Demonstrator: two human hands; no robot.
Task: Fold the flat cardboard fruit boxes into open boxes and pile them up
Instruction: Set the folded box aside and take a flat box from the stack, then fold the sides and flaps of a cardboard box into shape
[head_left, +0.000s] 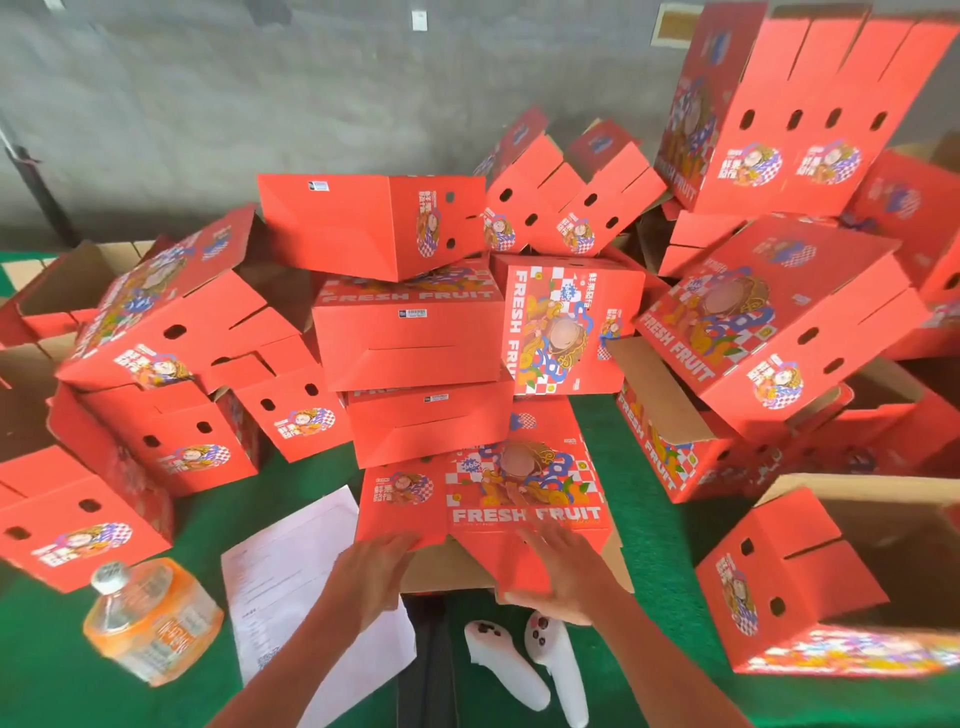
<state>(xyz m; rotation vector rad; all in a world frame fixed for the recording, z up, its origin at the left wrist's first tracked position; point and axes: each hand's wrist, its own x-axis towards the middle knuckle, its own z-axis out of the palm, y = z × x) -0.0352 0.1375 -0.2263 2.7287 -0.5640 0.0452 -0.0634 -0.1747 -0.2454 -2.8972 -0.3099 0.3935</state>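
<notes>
Both my bare forearms reach forward from the bottom of the view, over a green table (644, 499), toward a red cardboard fruit box (498, 493) lying just in front of me. It is printed with a cartoon figure and the words FRESH FRUIT, and its near flaps hang open, showing brown cardboard inside.

My left hand (371, 571) lies palm down on the box's near left corner, fingers straight and close together, the tips resting on the red edge. My right hand (563, 566) lies flat on a red flap at the box's near side, fingers straight and slightly spread, pressing down on it.

Behind this box, folded red boxes (410, 343) are stacked and tumbled in a loose heap across the table, some upright, some tilted.

A white sheet of paper (291, 561) lies under my left forearm. An orange drink bottle (150, 618) stands to its left. Two white handheld controllers (524, 660) lie between my forearms.
</notes>
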